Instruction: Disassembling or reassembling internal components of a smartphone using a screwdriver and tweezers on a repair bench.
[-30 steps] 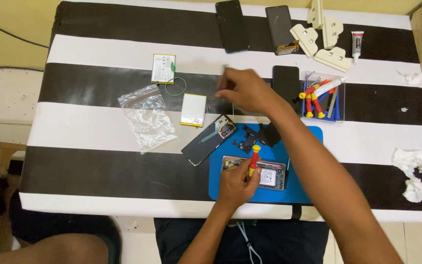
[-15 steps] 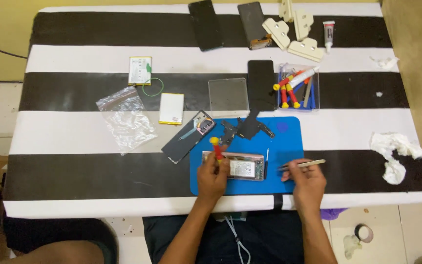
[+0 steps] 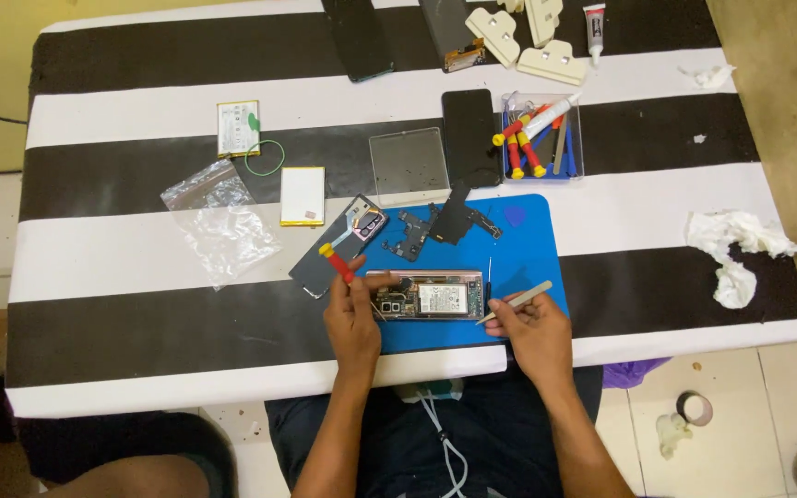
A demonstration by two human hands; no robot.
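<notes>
**Phone teardown: well along, frame still populated**

Lying opened on blue mat (image 3: 528, 249), lower centre of frame: phone (image 3: 426, 295), long axis running left-right, insides facing up. Already sitting apart: back cover (image 3: 339, 244) to upper left, boards (image 3: 449, 224) above, glass panel (image 3: 406, 164) further up on counter (image 3: 140, 240). Battery and parts still showing inside, so more left to strip, judging by looks. Left hand (image 3: 352, 318) fingers curling round red-handled screwdriver (image 3: 339, 265), tip near phone's left end. Right hand (image 3: 532, 327) pinching tweezers (image 3: 514, 302), pointing at right end.
</notes>
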